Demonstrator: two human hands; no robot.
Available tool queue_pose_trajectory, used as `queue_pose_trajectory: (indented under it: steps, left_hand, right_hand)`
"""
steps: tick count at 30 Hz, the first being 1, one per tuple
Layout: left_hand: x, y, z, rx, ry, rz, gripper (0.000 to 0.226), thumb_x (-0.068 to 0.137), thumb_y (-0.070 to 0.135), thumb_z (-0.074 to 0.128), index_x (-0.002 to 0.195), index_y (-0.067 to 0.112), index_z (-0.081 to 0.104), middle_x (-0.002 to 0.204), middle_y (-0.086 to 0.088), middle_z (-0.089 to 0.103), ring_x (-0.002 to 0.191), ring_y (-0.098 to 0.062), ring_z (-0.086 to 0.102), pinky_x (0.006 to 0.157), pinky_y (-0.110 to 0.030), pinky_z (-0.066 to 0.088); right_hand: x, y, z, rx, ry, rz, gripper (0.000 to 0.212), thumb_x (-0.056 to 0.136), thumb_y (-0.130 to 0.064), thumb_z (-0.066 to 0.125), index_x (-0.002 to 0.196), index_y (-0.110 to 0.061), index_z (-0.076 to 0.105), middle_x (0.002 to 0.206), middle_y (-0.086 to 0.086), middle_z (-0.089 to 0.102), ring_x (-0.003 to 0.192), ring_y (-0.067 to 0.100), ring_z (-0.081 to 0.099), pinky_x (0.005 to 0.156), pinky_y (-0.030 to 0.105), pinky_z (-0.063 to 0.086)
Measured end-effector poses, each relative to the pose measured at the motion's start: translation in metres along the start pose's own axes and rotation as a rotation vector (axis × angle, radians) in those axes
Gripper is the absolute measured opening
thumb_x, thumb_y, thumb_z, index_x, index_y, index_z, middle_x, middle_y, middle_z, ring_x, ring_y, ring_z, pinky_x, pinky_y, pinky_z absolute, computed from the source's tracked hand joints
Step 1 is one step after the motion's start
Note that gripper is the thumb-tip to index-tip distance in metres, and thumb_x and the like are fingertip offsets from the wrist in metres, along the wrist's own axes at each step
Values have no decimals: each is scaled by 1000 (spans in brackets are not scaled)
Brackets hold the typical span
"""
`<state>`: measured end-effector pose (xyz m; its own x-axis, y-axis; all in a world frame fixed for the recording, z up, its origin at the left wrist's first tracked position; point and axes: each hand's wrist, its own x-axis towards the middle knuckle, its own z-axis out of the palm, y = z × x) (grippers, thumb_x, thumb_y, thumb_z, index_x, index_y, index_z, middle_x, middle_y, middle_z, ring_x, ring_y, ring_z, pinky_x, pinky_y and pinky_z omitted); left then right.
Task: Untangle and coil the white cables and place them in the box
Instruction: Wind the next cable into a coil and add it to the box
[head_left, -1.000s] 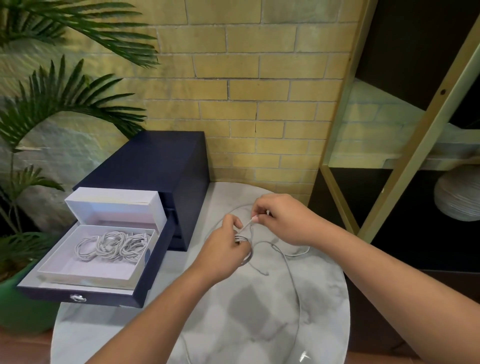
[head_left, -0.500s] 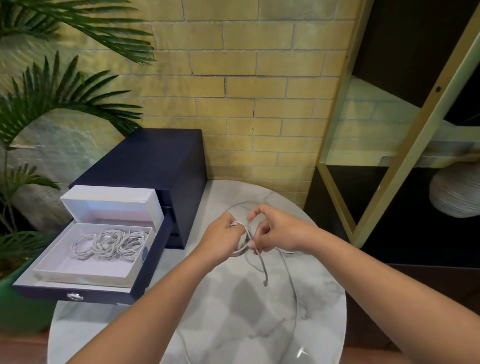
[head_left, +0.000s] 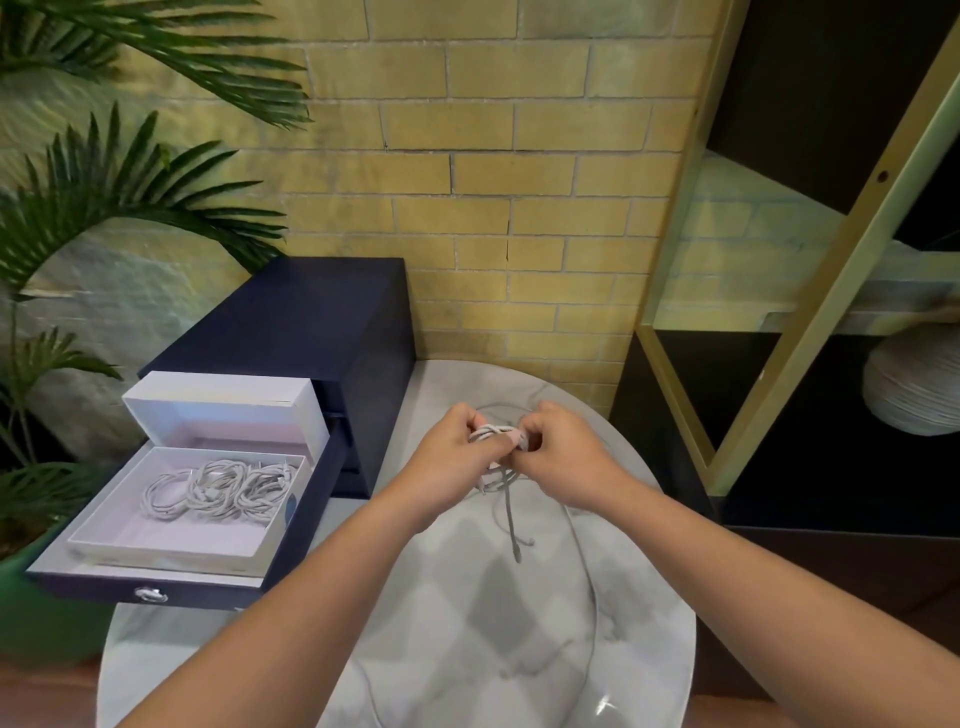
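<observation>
A white cable is bunched into small loops between my two hands above the marble table. My left hand grips the loops from the left. My right hand pinches them from the right. The cable's free end hangs down to the tabletop, and another length trails off along the table's right side. To the left, a white box lies open in the pulled-out drawer, and several coiled white cables lie inside it.
The navy drawer cabinet stands at the table's back left, its drawer pulled out toward me. A potted palm fills the left side. A brick wall rises behind, and a gold-framed shelf with a ribbed vase stands to the right.
My hands have drawn together and the cable has gone from one loose loop to a tighter bunch of loops between them. The hanging end has shortened.
</observation>
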<state>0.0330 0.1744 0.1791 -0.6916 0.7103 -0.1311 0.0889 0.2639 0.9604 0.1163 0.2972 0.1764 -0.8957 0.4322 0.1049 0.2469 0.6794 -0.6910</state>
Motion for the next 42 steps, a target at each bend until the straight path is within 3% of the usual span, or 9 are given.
queue_pose_trajectory:
  steps: [3, 7, 13, 16, 22, 27, 31, 36, 42]
  left_hand:
    - [-1, 2, 2, 80, 27, 18, 29, 91, 42, 59, 86, 15, 49, 67, 1, 56, 61, -12, 52, 63, -27, 41]
    - [0, 2, 0, 189, -20, -3, 31, 96, 44, 48, 78, 19, 54, 62, 4, 55, 58, -8, 54, 61, -25, 39]
    - [1, -6, 3, 151, -43, -9, 33, 98, 42, 46, 78, 16, 49, 59, 5, 46, 51, -9, 44, 62, -29, 38]
    - [0, -6, 5, 134, -27, 3, 32, 100, 39, 43, 80, 14, 46, 62, 3, 37, 50, -11, 35, 53, -27, 30]
    - [-2, -10, 3, 213, 71, 89, 34, 101, 42, 39, 74, 21, 45, 65, 4, 43, 57, -13, 40, 54, -27, 31]
    - [-3, -4, 1, 188, 28, 109, 29, 101, 39, 42, 78, 22, 49, 64, 7, 47, 51, -8, 42, 51, -23, 33]
    - [-3, -3, 1, 188, -4, 112, 27, 100, 37, 43, 83, 18, 52, 60, 10, 47, 47, -2, 43, 52, -21, 36]
    - [-4, -4, 0, 128, -23, 119, 28, 101, 33, 44, 76, 22, 49, 54, 13, 45, 43, 1, 40, 50, -19, 34]
    - [-3, -7, 0, 135, -7, 111, 29, 101, 37, 42, 76, 24, 49, 62, 8, 44, 52, -8, 41, 52, -25, 33]
  right_hand:
    - [4, 3, 3, -48, 85, -55, 36, 80, -20, 71, 54, -18, 46, 74, 1, 43, 67, 11, 44, 55, 19, 27]
    - [6, 8, 3, -66, 153, -80, 31, 75, -13, 71, 57, -18, 45, 78, 0, 44, 66, 13, 46, 55, 19, 31]
    - [7, 9, 5, -114, 151, -131, 38, 75, -14, 69, 56, -22, 37, 72, -4, 42, 65, 17, 46, 57, 29, 36]
    - [8, 7, 3, 93, 12, 10, 21, 79, -14, 67, 67, -9, 51, 70, 9, 60, 65, 22, 59, 62, 41, 49]
    - [-2, 5, -10, 520, -335, 153, 17, 89, -16, 66, 96, -7, 55, 86, 5, 62, 78, 14, 65, 74, 28, 57]
    - [-5, 7, -17, 626, -341, 173, 13, 89, -9, 65, 95, -7, 54, 90, 7, 61, 79, 15, 65, 78, 27, 56]
    - [-5, 10, -24, 723, -400, 234, 14, 91, -18, 64, 97, -6, 61, 97, 9, 69, 86, 16, 65, 79, 29, 54]
    - [-6, 12, -25, 843, -400, 296, 26, 99, -10, 46, 110, 4, 64, 99, 13, 72, 85, 19, 68, 75, 28, 55]
    - [-7, 14, -24, 753, -406, 253, 19, 95, -8, 56, 109, -3, 69, 102, 14, 71, 92, 20, 69, 76, 27, 54]
